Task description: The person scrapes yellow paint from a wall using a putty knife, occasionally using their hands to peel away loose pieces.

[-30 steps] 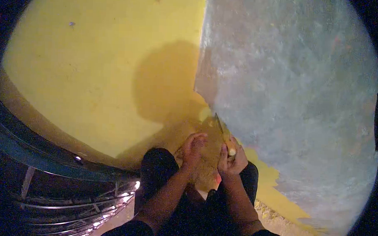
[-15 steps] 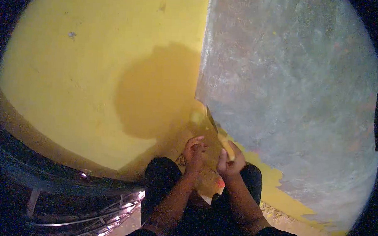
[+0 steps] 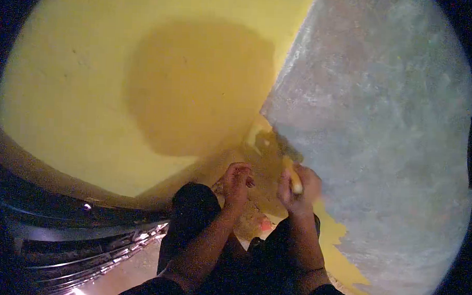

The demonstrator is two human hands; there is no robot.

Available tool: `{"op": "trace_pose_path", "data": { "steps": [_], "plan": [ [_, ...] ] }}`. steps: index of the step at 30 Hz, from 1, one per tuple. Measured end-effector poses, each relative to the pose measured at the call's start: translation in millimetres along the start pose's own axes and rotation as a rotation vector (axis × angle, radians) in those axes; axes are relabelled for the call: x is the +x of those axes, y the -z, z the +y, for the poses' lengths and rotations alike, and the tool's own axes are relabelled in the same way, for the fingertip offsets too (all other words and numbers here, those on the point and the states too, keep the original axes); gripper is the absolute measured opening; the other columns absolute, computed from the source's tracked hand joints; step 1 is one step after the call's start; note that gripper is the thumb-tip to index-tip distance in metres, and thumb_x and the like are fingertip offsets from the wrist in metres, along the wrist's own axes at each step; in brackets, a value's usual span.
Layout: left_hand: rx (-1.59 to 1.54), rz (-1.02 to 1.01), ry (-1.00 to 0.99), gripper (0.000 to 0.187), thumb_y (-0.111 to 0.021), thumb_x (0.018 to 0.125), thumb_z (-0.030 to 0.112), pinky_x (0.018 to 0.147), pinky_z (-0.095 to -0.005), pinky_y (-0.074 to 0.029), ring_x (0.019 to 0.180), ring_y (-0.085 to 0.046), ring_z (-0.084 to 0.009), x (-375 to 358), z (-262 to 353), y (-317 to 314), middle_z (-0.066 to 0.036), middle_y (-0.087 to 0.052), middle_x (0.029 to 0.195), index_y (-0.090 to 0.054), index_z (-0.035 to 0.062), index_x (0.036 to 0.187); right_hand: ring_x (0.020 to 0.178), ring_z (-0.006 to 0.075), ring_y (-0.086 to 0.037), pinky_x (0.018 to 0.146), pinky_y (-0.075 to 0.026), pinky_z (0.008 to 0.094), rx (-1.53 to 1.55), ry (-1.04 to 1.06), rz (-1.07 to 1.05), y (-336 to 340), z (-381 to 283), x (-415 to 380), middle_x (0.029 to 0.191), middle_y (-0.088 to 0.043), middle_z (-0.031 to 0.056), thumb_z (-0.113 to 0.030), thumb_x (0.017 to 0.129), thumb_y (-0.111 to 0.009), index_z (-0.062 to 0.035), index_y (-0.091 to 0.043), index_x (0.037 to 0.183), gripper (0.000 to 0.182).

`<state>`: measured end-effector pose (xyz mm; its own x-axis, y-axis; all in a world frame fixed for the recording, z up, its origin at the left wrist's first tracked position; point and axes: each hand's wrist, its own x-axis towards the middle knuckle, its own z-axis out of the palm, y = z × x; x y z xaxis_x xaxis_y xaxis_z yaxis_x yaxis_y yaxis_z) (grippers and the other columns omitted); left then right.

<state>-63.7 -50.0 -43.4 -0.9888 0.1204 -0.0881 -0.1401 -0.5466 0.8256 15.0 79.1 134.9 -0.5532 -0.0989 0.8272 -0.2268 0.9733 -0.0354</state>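
Note:
In my right hand is a scraper with a yellow handle, the fingers wrapped round it. Its dark, motion-blurred blade points up and left, over the lower left edge of a grey, streaky surface. To the left of that hand, my left hand hangs in front of the shaded yellow surface, its fingers curled in and no object visible in them. A bright yellow surface meets the grey one along a slanting line.
My knees in dark trousers are bent below my hands. At the lower left are a dark curved band and shiny metal rails. A ragged yellow strip borders the grey area. A small red spot shows between my knees.
My right hand has moved slightly right and up with the scraper, whose blade now appears broader. The left hand's fingers have curled in more. The view has tilted and shifted.

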Motion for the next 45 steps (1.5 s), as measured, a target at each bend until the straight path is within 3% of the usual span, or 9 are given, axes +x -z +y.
{"op": "trace_pose_path", "data": {
  "steps": [2, 5, 11, 17, 18, 23, 31, 41, 45],
  "plan": [
    [-0.137, -0.449, 0.404, 0.016, -0.059, 0.101, 0.018, 0.06, -0.0329, -0.051, 0.064, -0.064, -0.0166, 52.4, -66.4, 58.9, -0.006, -0.068, 0.088, -0.063, 0.0056, 0.109, 0.058, 0.0316, -0.063, 0.053, -0.049, 0.0409, 0.074, -0.037, -0.113, -40.9, 18.6, -18.4, 0.074, -0.064, 0.0146, -0.01, 0.083, -0.078, -0.0031, -0.061, 0.1, 0.025],
    [-0.137, 0.11, 0.198, 0.015, -0.058, 0.099, 0.018, 0.061, -0.0344, -0.052, 0.066, -0.064, -0.0189, -15.4, 48.8, -6.4, -0.008, -0.067, 0.086, -0.063, 0.0065, 0.108, 0.057, 0.0333, -0.062, 0.052, -0.048, 0.0418, 0.094, -0.068, -0.206, -20.2, -3.3, -14.5, 0.074, -0.063, 0.0151, -0.015, 0.086, -0.076, -0.0032, -0.061, 0.098, 0.022],
    [-0.301, 0.189, 0.225, 0.016, -0.058, 0.098, 0.022, 0.065, -0.0335, -0.051, 0.075, -0.064, -0.0195, -15.8, 74.5, -2.3, -0.007, -0.066, 0.087, -0.063, 0.0087, 0.105, 0.057, 0.0341, -0.06, 0.05, -0.045, 0.0442, -0.068, -0.074, -0.4, 4.9, 3.9, -19.0, 0.074, -0.062, 0.0144, -0.016, 0.084, -0.075, -0.0036, -0.065, 0.096, 0.02],
    [-0.378, 0.129, 0.398, 0.021, -0.059, 0.098, 0.029, 0.07, -0.0372, -0.054, 0.077, -0.064, -0.0209, -12.7, 78.7, 7.3, -0.006, -0.066, 0.088, -0.061, 0.0101, 0.106, 0.06, 0.0309, -0.061, 0.056, -0.048, 0.0428, 0.115, -0.145, -0.413, 31.9, -6.7, -20.6, 0.073, -0.062, 0.0118, -0.011, 0.085, -0.069, -0.0039, -0.064, 0.107, 0.023],
    [-0.376, 0.132, 0.401, 0.021, -0.059, 0.098, 0.029, 0.07, -0.0372, -0.054, 0.077, -0.064, -0.0209, -12.0, 78.4, 9.8, -0.006, -0.066, 0.088, -0.061, 0.0101, 0.106, 0.057, 0.03, -0.058, 0.052, -0.046, 0.0426, 0.183, 0.031, 0.0, 30.1, -17.6, -7.2, 0.069, -0.058, 0.0103, -0.011, 0.084, -0.068, -0.0036, -0.064, 0.105, 0.022],
    [-0.502, 0.176, 0.441, 0.018, -0.059, 0.097, 0.028, 0.07, -0.0368, -0.054, 0.079, -0.063, -0.0204, -8.6, 71.7, 10.9, -0.004, -0.066, 0.09, -0.062, 0.0116, 0.104, 0.059, 0.0354, -0.059, 0.049, -0.041, 0.048, 0.255, -0.078, -0.236, -11.4, 13.7, -57.3, 0.068, -0.058, 0.0147, -0.026, 0.092, -0.07, -0.008, -0.067, 0.075, 0.025],
    [-0.434, 0.143, 0.417, 0.014, -0.058, 0.097, 0.025, 0.068, -0.0366, -0.051, 0.078, -0.061, -0.0189, -10.2, 75.9, 6.5, -0.003, -0.063, 0.086, -0.061, 0.0116, 0.098, 0.066, 0.033, -0.064, 0.061, -0.054, 0.0418, 0.287, -0.045, -0.248, 12.4, -2.7, -19.3, 0.077, -0.064, 0.0159, -0.011, 0.077, -0.079, -0.0016, -0.07, 0.097, 0.024],
    [-0.396, 0.123, 0.398, 0.016, -0.059, 0.098, 0.027, 0.067, -0.0367, -0.05, 0.076, -0.06, -0.0204, 2.2, 63.1, 9.9, -0.005, -0.062, 0.085, -0.061, 0.0111, 0.099, 0.071, 0.036, -0.064, 0.063, -0.052, 0.0458, 0.051, -0.301, -0.615, 3.7, 11.8, -24.8, 0.076, -0.061, 0.0155, -0.038, 0.085, -0.074, -0.0054, -0.072, 0.106, 0.038],
    [-0.449, 0.089, 0.432, 0.018, -0.057, 0.099, 0.028, 0.068, -0.0378, -0.05, 0.076, -0.06, -0.0214, 21.4, 44.3, 25.2, -0.005, -0.063, 0.086, -0.061, 0.0107, 0.1, 0.069, 0.0358, -0.063, 0.063, -0.052, 0.0471, 0.261, -0.154, -0.317, -41.1, 40.0, -36.4, 0.076, -0.061, 0.0139, -0.042, 0.085, -0.076, -0.0077, -0.073, 0.109, 0.042]
  ]
}}
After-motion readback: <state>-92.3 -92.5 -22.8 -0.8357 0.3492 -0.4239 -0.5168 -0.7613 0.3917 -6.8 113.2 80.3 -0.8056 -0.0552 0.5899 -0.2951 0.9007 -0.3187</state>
